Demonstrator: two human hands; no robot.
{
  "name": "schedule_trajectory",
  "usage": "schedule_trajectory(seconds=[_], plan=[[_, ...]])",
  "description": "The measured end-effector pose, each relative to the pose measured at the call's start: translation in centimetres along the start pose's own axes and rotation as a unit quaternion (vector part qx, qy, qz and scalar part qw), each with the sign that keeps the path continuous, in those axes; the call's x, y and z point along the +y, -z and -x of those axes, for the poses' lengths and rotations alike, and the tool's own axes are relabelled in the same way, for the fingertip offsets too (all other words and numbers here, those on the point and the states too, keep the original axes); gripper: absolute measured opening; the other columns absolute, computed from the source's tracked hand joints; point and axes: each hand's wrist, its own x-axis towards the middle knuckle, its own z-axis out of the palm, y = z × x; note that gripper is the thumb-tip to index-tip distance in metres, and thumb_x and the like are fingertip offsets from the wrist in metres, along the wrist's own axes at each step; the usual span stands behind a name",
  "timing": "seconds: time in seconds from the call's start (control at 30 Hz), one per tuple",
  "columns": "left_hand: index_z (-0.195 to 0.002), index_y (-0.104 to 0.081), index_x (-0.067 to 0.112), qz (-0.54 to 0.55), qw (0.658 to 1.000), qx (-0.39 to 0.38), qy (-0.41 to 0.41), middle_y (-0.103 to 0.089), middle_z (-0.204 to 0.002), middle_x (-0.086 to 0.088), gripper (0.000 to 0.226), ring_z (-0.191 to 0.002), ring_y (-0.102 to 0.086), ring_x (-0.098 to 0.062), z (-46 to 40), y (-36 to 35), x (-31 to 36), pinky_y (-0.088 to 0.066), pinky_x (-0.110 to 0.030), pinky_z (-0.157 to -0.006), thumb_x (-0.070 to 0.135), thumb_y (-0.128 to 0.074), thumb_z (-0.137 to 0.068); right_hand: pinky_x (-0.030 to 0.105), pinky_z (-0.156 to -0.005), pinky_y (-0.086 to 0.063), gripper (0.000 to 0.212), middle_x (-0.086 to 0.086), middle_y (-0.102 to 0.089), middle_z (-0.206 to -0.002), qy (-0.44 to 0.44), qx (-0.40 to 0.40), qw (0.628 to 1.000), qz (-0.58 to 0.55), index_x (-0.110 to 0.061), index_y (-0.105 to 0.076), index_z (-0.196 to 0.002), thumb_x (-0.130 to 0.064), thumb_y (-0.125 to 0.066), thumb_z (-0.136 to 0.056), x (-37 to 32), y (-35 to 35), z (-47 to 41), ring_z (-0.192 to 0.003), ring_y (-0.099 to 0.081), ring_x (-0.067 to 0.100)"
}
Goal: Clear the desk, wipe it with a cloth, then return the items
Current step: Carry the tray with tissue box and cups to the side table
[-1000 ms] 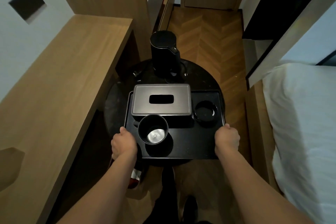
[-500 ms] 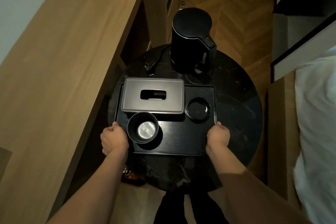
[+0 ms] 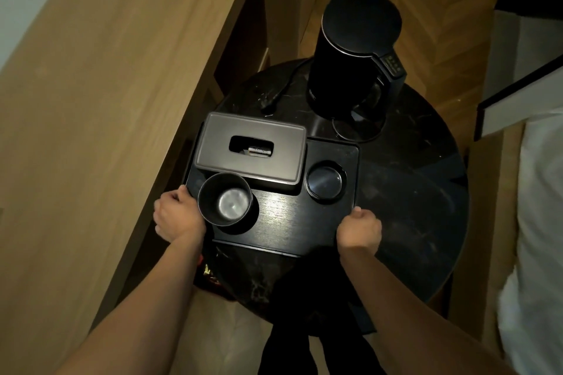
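My left hand (image 3: 178,215) and right hand (image 3: 359,230) grip the loaded black tray (image 3: 292,222), now lowered onto the round table (image 3: 411,207); desk cleared.

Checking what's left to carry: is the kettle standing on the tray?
No: the kettle stands on the round table, beyond the tray.
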Motion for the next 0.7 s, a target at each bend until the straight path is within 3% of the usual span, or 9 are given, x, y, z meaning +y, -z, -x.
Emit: schedule_trajectory(seconds=[0.3,0.4,0.47,0.57,0.7], plan=[[-0.103,-0.066,0.006,0.071,0.997,0.003,0.0,-0.055,-0.12,-0.011,0.028,-0.119,-0.045,-0.032,0.3,-0.2,0.6,-0.04,-0.048,-0.101,0.031,-0.053,-0.103,0.041,-0.098,-0.041,0.035,0.029,-0.059,-0.117,-0.004,-0.008,1.0,0.002,0.003,-0.064,-0.116,-0.019,-0.042,-0.102,-1.0,0.8,-0.2,-0.11,-0.055,0.044],[-0.102,-0.066,0.007,0.085,0.996,0.001,-0.004,-0.055,-0.119,-0.009,0.027,-0.117,-0.045,-0.03,0.1,-0.3,0.8,-0.041,-0.048,-0.102,0.031,-0.054,-0.102,0.043,-0.097,-0.044,0.028,0.024,-0.058,-0.121,-0.017,0.018,0.999,-0.03,-0.002,-0.057,-0.121,-0.015,-0.046,-0.099,-1.1,0.6,0.2,-0.11,-0.056,0.043],[-0.101,-0.067,0.008,0.093,0.996,0.0,0.0,-0.055,-0.118,-0.008,0.026,-0.117,-0.045,-0.029,0.0,-0.3,0.9,-0.041,-0.047,-0.103,0.031,-0.055,-0.102,0.044,-0.097,-0.043,0.028,0.023,-0.056,-0.124,-0.017,0.024,0.998,-0.047,-0.004,-0.052,-0.123,-0.013,-0.047,-0.098,-1.1,0.6,0.2,-0.112,-0.055,0.042],[-0.1,-0.069,0.01,0.103,0.995,0.0,0.007,-0.056,-0.118,-0.007,0.025,-0.119,-0.046,-0.03,0.3,-0.5,1.3,-0.04,-0.048,-0.105,0.032,-0.056,-0.102,0.039,-0.097,-0.041,0.029,0.024,-0.05,-0.126,-0.018,0.007,1.0,-0.01,-0.005,-0.059,-0.12,-0.006,-0.046,-0.093,-1.1,1.1,-0.1,-0.112,-0.053,0.043],[-0.103,-0.071,0.009,0.107,0.994,-0.002,-0.003,-0.057,-0.116,-0.006,0.025,-0.118,-0.046,-0.028,0.8,-0.8,1.8,-0.039,-0.046,-0.105,0.03,-0.057,-0.101,0.042,-0.097,-0.042,0.028,0.024,-0.045,-0.13,-0.023,0.002,1.0,0.011,-0.001,-0.058,-0.121,-0.012,-0.05,-0.096,-1.1,1.6,-0.6,-0.113,-0.052,0.045]])
